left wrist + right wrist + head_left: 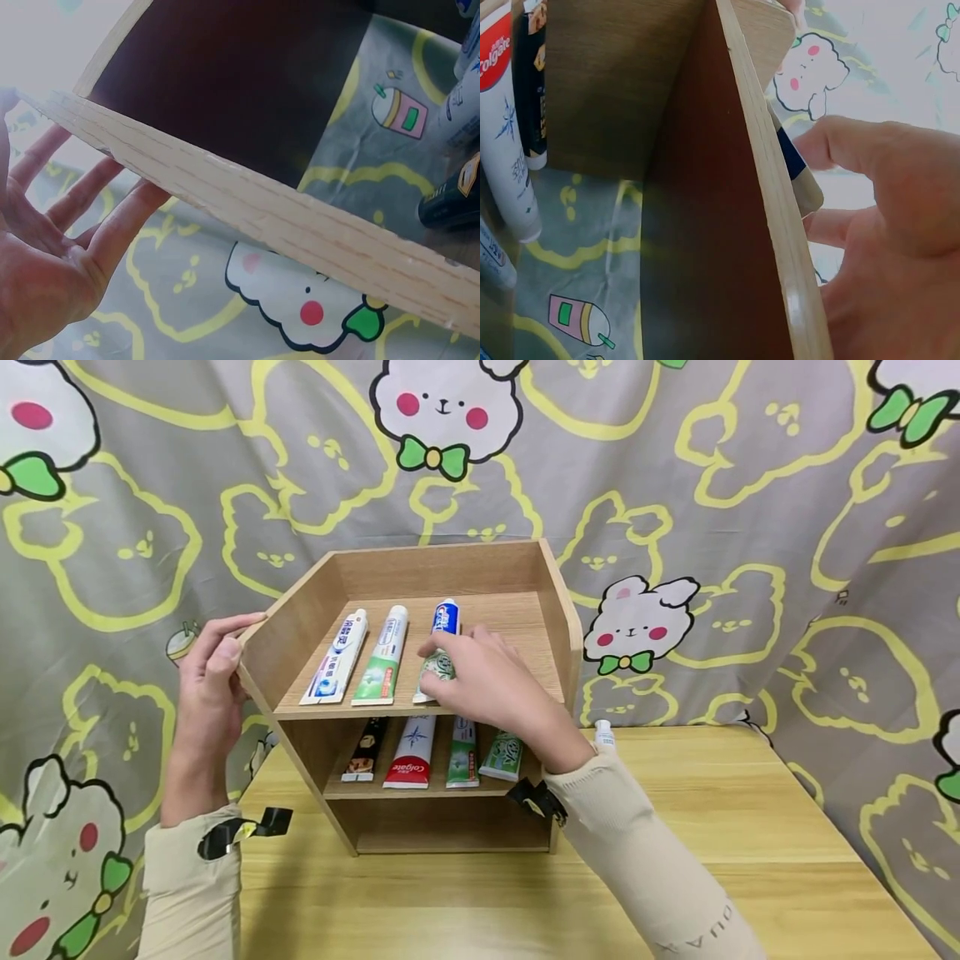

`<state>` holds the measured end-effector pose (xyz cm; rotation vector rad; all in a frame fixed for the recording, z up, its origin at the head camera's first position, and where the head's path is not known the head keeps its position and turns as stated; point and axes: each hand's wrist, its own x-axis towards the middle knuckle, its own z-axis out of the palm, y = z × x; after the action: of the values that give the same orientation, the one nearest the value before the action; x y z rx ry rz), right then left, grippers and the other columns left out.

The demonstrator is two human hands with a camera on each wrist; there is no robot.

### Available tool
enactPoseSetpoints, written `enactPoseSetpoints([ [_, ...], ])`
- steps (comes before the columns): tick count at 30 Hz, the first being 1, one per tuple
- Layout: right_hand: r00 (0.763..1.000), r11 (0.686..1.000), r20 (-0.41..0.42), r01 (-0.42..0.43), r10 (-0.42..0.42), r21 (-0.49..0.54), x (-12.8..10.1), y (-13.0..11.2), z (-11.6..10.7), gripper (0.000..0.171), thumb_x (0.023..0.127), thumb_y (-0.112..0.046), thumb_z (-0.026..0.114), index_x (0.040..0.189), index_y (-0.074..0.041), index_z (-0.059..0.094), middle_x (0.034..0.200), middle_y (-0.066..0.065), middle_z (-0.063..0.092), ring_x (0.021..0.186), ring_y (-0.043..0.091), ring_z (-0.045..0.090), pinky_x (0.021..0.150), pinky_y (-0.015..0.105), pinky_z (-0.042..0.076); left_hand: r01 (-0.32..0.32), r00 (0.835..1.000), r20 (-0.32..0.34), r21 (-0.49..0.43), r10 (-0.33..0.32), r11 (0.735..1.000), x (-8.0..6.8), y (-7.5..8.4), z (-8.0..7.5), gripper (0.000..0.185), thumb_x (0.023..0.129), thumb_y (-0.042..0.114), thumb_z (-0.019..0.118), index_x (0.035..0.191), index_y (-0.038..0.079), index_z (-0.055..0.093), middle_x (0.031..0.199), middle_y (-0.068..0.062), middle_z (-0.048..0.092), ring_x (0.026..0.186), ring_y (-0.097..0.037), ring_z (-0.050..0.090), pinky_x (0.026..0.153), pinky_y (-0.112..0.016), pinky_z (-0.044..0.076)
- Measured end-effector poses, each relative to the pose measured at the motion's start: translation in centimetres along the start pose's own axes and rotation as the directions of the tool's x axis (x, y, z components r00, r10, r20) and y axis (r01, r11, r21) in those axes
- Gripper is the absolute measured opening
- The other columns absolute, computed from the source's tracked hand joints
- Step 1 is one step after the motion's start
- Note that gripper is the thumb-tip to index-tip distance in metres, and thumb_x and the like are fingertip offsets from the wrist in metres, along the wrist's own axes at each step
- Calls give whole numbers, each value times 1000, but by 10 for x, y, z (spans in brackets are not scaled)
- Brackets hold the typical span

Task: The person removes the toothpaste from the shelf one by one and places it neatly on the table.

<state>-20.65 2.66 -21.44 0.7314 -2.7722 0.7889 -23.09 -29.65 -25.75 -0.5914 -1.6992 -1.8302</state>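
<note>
1. Wooden shelf unit (558, 635) stood on the table (750, 810), open front toward the person. Landmark for everything below. Rigid board, likely the heaviest item; looked stable.
2. Left hand (210, 672) rested on the shelf unit's left side wall, fingers straight along the front edge; left wrist view showed the fingers extended, nothing clasped. Bracing contact, not a grasp.
3. Right hand (487, 681) sat over the top shelf, right of centre, fingers curled onto the Crest toothpaste tube (445, 618). Whether it was pinched or just pressed: cannot tell.
4. That tube lay flat on the top shelf, third from the left wall. Long axis ran front to back: cap toward the back panel, crimped end at the front edge.
5. Handling estimate: light, soft laminate body, dents under squeeze, slightly slick. Best hold is across the mid-body or the stiffer shoulder near the cap.
6. Two other tubes (360, 656) lay parallel to its left; four tubes (435, 752) on the shelf below.
</note>
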Motion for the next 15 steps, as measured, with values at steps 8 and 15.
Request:
enactPoseSetpoints([
  [8, 996, 995, 84, 11, -19, 99, 9, 3, -4, 38, 96, -26, 61, 133, -19, 61, 104, 5, 58, 84, 20, 50, 70, 35, 41, -3, 1000, 3, -17, 3, 1000, 1, -1, -2, 43, 97, 19, 56, 131, -7, 62, 122, -23, 58, 96, -31, 57, 63, -28, 55],
  [15, 1000, 977, 1, 2, -2, 212, 6, 15, -8, 27, 91, -22, 64, 116, -19, 75, 61, -2, 37, 51, 12, 34, 54, 29, 29, -2, 1000, 7, -3, 2, 1000, 1, -4, -4, 44, 97, 18, 55, 133, -6, 61, 123, -22, 57, 99, -31, 57, 62, -27, 56],
])
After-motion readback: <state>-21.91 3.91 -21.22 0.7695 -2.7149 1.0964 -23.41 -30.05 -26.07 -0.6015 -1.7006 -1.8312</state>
